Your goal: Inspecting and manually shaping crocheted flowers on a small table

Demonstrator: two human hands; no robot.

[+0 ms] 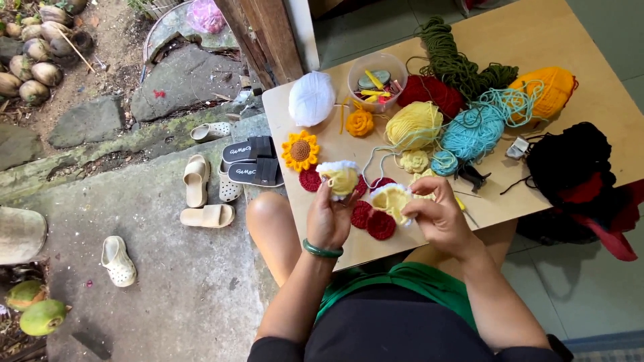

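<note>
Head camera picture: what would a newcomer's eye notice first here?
First, the colourful yarn balls at the far side of the wooden table: yellow yarn ball, light blue yarn ball, orange yarn ball. Nearer, the left hand and the right hand each hold a pale yellow and white crochet piece. A crochet sunflower lies on the table's left part.

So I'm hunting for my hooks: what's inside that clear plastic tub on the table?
The clear tub holds yellow stick-like pieces, a grey-green oval thing and red bits. Whether any are hooks is too small to tell, and what lies beneath them is covered.
</note>
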